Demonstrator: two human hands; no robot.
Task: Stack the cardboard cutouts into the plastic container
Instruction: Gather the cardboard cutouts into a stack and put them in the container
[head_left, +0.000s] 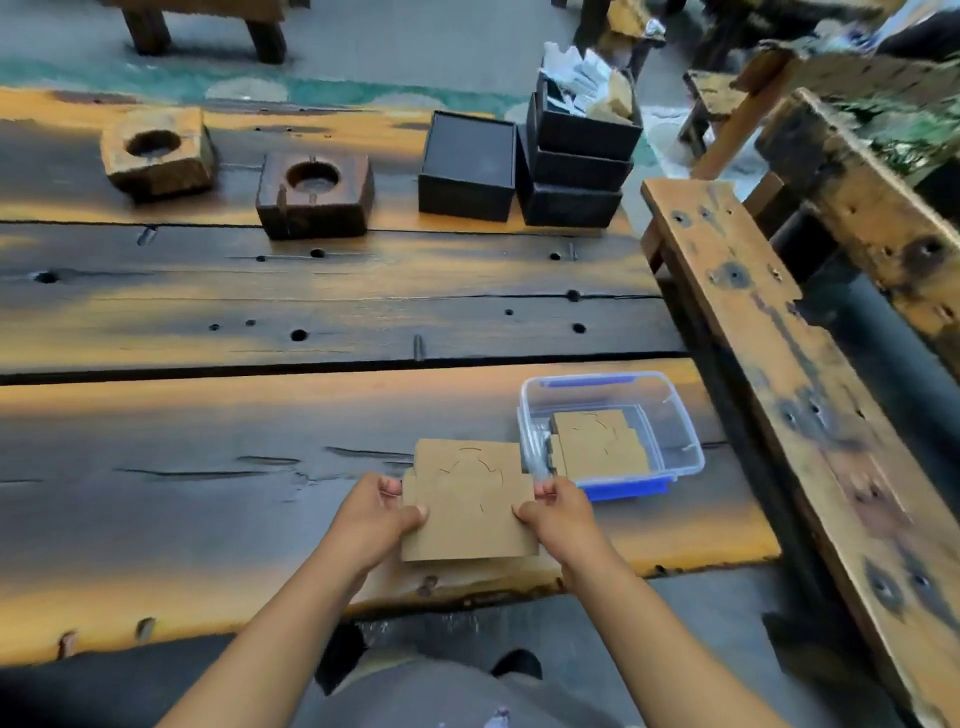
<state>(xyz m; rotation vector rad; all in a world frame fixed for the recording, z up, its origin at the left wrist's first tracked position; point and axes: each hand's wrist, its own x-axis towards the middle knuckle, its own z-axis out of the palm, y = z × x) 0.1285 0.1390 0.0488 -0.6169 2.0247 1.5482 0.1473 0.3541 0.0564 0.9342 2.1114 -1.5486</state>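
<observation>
A flat brown cardboard cutout (470, 501) is pinched at its side edges by the left hand (375, 517) and the right hand (558, 512), over the dark plank table (260, 467). Just to its right stands the clear plastic container with blue clips (680, 441), in which more brown cutouts (600, 441) are stacked.

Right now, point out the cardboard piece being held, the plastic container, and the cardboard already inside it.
held cardboard piece (470, 512): head view, middle of its flat face.
plastic container (680, 415): head view, clear right wall.
cardboard in the container (600, 441): head view, top sheet's centre.
</observation>
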